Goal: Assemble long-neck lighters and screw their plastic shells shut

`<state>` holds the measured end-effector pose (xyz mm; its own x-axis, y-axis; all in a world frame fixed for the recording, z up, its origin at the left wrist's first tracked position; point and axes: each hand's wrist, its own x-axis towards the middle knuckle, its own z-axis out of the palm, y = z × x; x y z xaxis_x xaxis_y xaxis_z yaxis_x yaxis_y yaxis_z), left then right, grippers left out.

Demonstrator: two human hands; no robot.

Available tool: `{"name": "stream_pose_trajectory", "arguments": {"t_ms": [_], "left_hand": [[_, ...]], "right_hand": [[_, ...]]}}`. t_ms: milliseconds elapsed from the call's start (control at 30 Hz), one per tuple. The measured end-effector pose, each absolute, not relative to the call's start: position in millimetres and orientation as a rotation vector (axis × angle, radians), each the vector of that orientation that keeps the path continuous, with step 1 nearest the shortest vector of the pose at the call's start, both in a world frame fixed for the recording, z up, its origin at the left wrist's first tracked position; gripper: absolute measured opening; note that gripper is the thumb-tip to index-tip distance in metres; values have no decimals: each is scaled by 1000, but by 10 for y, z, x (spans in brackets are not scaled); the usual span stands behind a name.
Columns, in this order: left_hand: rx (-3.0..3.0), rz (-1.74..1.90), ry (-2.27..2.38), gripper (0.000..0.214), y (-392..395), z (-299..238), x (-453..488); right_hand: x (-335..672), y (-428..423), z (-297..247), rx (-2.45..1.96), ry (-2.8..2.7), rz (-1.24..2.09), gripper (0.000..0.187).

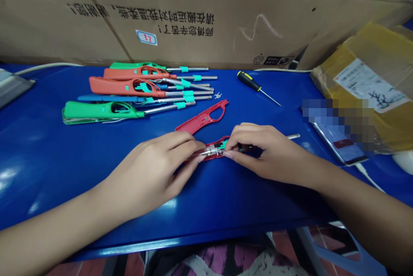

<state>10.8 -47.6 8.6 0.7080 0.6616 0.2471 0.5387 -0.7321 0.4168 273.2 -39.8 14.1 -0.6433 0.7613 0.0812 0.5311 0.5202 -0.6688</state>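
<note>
An opened red gas lighter half-shell (211, 156) lies on the blue table between my hands. Thumb and fingers of my left hand (164, 159) close on the clear fuel tank (210, 151) at the shell's left part. My right hand (261, 144) pinches beside the green trigger (223, 144); whatever is between its fingertips is too small to make out. The lighter's metal tube (293, 137) pokes out past my right hand, its middle hidden behind the fingers. Just beyond lies the other red half-shell (203, 119), detached.
Several green, orange and blue lighters (125, 88) lie piled at the back left. Tiny white pieces (218, 95) lie near their tips. A yellow-black screwdriver (250, 81) is behind my right hand. A phone (338, 138), a taped box (371, 82) and a large carton (193, 48) border the workspace.
</note>
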Motion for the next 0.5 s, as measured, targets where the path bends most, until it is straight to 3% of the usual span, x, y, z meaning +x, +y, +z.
{"name": "stream_pose_trajectory", "arguments": {"t_ms": [500], "left_hand": [[2620,566,914,25,-482,97,107]], "right_hand": [[2728,-383,134,-1002,-2409,881,12]]}}
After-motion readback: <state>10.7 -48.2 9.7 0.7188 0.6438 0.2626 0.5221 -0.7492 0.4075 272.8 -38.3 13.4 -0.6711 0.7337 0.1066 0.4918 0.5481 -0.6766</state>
